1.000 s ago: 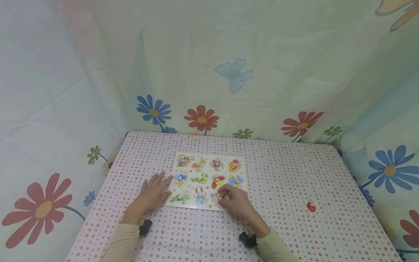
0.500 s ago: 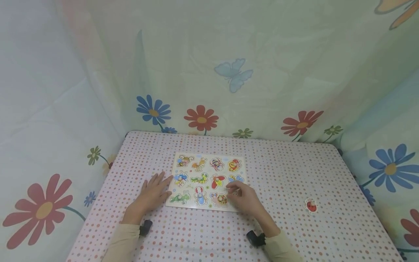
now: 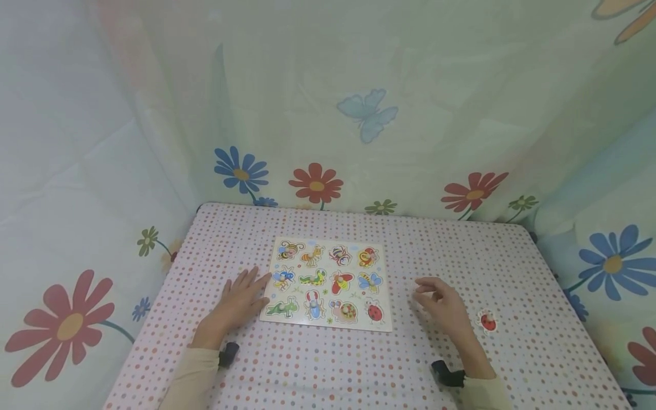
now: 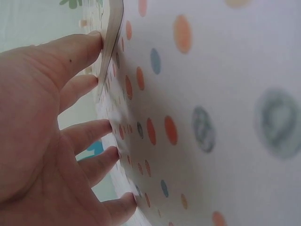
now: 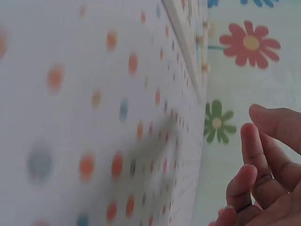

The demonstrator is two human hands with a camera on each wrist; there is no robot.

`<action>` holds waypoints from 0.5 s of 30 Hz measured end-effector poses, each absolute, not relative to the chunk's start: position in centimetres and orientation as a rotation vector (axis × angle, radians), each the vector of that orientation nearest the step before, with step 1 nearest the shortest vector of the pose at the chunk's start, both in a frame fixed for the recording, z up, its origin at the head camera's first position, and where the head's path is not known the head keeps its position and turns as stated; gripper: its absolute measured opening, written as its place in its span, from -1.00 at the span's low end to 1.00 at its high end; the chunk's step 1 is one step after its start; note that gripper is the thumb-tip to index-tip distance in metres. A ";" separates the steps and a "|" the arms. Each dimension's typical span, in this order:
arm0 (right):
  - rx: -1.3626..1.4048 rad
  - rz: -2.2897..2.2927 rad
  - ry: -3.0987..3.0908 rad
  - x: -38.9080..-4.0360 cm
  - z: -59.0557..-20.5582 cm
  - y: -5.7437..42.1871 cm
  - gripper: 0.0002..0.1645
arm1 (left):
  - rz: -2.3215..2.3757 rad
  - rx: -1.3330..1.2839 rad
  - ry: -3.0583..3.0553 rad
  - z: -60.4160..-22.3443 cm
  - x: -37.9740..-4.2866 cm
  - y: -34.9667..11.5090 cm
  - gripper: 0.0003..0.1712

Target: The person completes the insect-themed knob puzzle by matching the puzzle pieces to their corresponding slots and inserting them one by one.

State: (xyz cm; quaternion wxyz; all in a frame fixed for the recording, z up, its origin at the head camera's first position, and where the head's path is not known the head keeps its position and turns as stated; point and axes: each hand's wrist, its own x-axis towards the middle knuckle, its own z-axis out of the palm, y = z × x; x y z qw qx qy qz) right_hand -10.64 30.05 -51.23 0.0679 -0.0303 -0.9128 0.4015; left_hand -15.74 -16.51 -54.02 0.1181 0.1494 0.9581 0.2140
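Note:
A wooden peg puzzle board [image 3: 328, 293] with insect pieces lies flat on the table. At its left edge my left hand [image 3: 238, 303] rests with straight, spread fingers. In the left wrist view, the thumb [image 4: 77, 54] touches the board's edge, while other fingertips meet the cloth. Right of the board, my right hand [image 3: 445, 304] is raised over the table, its fingers loosely bent and holding nothing. Just beyond that hand lies a loose ladybug piece [image 3: 487, 322] with a knob. A flat ladybug picture [image 3: 374, 311] shows in the board's lower right corner.
A dotted cloth [image 3: 328, 370] covers the table. Behind and at both sides hangs a curtain [image 3: 410, 131] printed with flowers and butterflies. Black wrist cameras sit below the left hand [image 3: 228, 354] and the right one [image 3: 447, 374].
My right hand has moved right, away from the snail piece at the board's lower edge, towards the loose ladybug piece. The ladybug picture is uncovered. My left hand stays in place.

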 end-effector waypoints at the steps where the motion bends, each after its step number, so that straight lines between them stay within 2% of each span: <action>1: -0.105 1.198 -2.742 -10.5 -51.2 30.7 -0.62 | 0.628 0.439 2.802 -54.0 -15.8 -16.5 -0.28; 15: -0.429 1.026 -2.734 -7.7 -50.9 36.7 -0.53 | 0.621 0.427 2.802 -53.9 -15.7 -16.4 -0.28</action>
